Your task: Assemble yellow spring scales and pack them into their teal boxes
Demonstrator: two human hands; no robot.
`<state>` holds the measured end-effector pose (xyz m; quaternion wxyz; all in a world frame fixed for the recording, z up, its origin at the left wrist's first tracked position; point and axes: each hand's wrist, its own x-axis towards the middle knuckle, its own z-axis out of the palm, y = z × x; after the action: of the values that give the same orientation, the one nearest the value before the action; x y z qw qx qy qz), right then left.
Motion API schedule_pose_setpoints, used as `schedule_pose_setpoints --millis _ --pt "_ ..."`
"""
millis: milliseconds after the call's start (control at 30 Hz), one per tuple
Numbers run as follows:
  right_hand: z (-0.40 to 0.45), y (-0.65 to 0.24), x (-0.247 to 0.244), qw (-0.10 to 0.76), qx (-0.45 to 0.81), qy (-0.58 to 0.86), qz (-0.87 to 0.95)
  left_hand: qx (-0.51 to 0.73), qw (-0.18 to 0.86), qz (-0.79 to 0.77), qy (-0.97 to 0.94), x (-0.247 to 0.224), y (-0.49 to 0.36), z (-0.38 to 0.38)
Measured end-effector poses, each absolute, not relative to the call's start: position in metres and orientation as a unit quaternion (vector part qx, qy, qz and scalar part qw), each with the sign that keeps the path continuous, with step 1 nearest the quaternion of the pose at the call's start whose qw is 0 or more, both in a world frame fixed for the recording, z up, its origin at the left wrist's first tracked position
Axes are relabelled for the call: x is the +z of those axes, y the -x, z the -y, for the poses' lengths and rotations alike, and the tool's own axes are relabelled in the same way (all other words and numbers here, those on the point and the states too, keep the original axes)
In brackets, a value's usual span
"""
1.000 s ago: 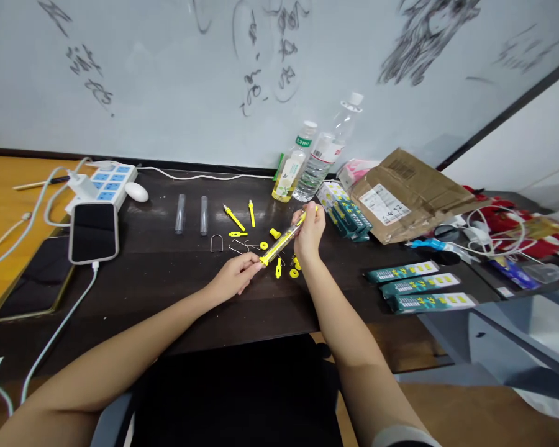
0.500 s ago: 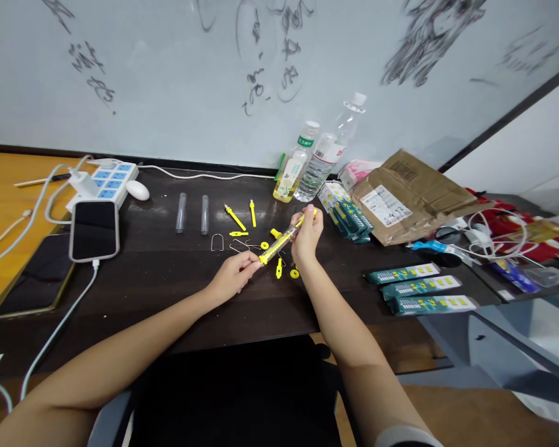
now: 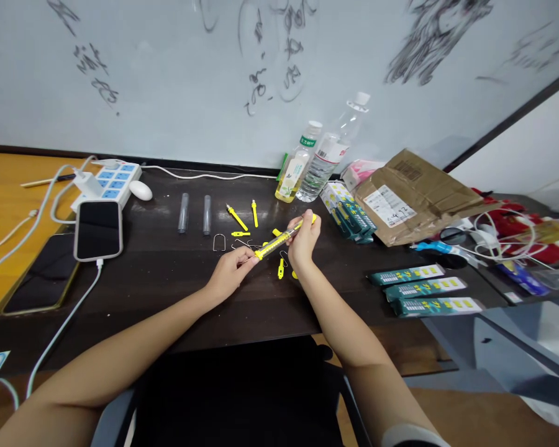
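A clear tube with yellow parts inside [image 3: 274, 244] slants up to the right between my hands. My left hand [image 3: 231, 273] pinches its lower yellow end. Around its upper end my right hand [image 3: 304, 239] is closed, with a yellow tip showing above the fingers. Beyond them lie two yellow rods, one [image 3: 237, 218] tilted and one [image 3: 254, 214] nearly straight, and a small yellow piece [image 3: 240, 234]. A bent wire loop [image 3: 219, 243] rests left of them. Just below the held tube is a yellow clip [image 3: 281, 269]. Two empty clear tubes [image 3: 183, 213] [image 3: 207, 215] lie farther left.
Two bottles [image 3: 293, 167] [image 3: 323, 161] stand at the back. Green boxes [image 3: 347, 211] and a cardboard package [image 3: 405, 198] are on the right, with three green packets [image 3: 423, 287] before them. A phone [image 3: 98, 231] and power strip [image 3: 116, 183] are at left.
The held tube has tipped a little flatter, and both hands sit slightly lower relative to the loose parts. The view has shifted slightly. Both hands keep their hold.
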<state>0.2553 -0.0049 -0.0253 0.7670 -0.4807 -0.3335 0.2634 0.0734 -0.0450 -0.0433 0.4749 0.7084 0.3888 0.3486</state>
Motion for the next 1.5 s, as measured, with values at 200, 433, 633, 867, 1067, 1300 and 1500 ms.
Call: schedule_pose_setpoints --millis 200,433,633,867,1067,1300,1500 --pt "0.006 -0.253 -0.026 0.78 0.252 0.451 0.352 0.333 0.556 -0.369 -0.666 -0.047 -0.074 0.038" --pt "0.005 -0.247 -0.03 0.782 0.282 0.461 0.31 0.345 0.527 -0.374 -0.681 -0.045 -0.075 0.045" --pt "0.003 -0.26 -0.022 0.769 0.301 0.423 0.372 0.3 0.507 -0.375 -0.715 -0.05 -0.068 0.037" --pt "0.003 -0.267 -0.018 0.763 0.333 0.409 0.375 0.349 0.579 -0.374 -0.635 -0.058 -0.074 0.032" --pt "0.001 -0.263 -0.023 0.766 0.365 0.386 0.361 0.403 0.581 -0.365 -0.606 -0.048 -0.07 0.027" --pt "-0.012 -0.289 -0.025 0.802 0.316 0.434 0.262 0.263 0.634 -0.285 -0.669 -0.052 -0.082 0.051" --pt "-0.02 -0.305 -0.026 0.81 0.32 0.428 0.239 0.267 0.637 -0.266 -0.673 -0.05 -0.085 0.059"
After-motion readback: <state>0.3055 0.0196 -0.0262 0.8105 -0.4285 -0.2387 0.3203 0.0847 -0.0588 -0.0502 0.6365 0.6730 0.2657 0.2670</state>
